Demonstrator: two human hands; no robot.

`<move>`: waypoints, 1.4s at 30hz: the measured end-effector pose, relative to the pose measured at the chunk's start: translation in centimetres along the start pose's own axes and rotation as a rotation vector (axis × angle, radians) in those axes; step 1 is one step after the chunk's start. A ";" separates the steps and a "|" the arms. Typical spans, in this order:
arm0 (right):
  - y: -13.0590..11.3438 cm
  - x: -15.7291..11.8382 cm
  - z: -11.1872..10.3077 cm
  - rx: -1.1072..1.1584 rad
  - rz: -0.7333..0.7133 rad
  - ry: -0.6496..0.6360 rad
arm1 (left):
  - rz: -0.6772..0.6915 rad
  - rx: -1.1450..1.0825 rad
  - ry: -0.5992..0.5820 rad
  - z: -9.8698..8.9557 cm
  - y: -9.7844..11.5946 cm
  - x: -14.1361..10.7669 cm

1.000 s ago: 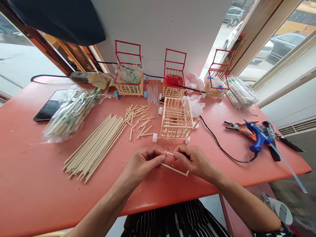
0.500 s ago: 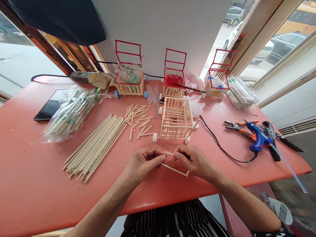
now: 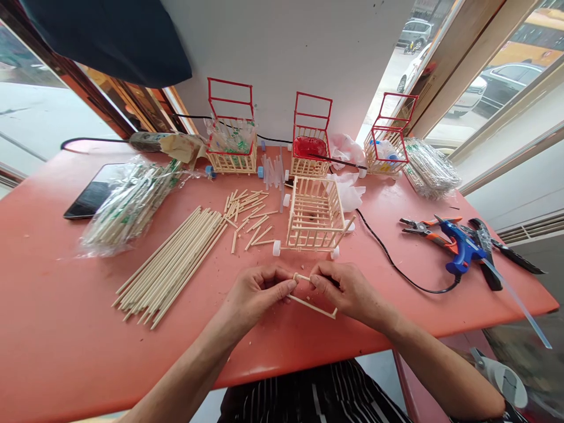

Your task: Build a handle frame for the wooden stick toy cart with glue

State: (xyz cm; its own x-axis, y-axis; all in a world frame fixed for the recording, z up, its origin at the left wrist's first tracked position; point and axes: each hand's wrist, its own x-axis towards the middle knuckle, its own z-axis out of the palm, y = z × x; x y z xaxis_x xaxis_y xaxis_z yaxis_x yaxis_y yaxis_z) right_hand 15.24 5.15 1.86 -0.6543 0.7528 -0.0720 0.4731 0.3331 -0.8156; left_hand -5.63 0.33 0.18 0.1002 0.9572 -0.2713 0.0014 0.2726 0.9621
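Observation:
Between my two hands is a small frame of pale wooden sticks [image 3: 314,306], its long lower stick hanging over the red table. My left hand [image 3: 264,289] pinches the frame's left corner between thumb and fingers. On the other side, my right hand [image 3: 341,289] closes on the short upper stick; its fingertips are partly hidden. Just beyond the hands stands a wooden stick cart [image 3: 315,217] with white wheels, and one loose-ended stick slants up at its right front corner. Short cut sticks [image 3: 249,217] lie left of the cart, with a bundle of long sticks [image 3: 171,267] farther left.
Three red-trimmed carts [image 3: 231,153] line the wall side of the table [image 3: 57,305]. A blue glue gun [image 3: 465,249], its black cable, pliers [image 3: 423,228] and a black-handled cutter lie at the right. Bagged sticks [image 3: 132,205] and a dark tablet [image 3: 90,197] sit at the left.
The whole view has shifted down very slightly. Both hands keep the same grip on the stick frame, with hardly any movement between them.

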 end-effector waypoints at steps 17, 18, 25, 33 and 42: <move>-0.2 -0.2 -0.4 0.040 0.029 0.042 | -0.018 -0.039 0.041 0.0 -0.2 -0.1; -0.2 -0.2 -0.4 0.035 0.029 0.042 | -0.020 -0.036 0.044 0.0 -0.2 -0.1; -0.2 0.0 -0.1 0.039 0.023 0.044 | -0.032 -0.055 0.041 0.1 0.1 0.0; -0.2 0.1 0.1 0.031 0.026 0.043 | -0.029 -0.088 0.050 0.2 0.0 0.1; -0.2 0.1 0.1 0.033 0.034 0.042 | -0.040 -0.076 0.053 0.2 0.2 -0.1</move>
State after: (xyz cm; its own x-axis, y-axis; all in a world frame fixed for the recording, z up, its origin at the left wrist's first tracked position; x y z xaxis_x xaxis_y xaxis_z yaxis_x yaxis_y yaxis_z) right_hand 14.98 5.09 1.94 -0.6123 0.7869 -0.0764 0.4747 0.2886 -0.8315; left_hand -5.41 0.26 0.37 0.0487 0.9486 -0.3128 -0.0716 0.3157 0.9462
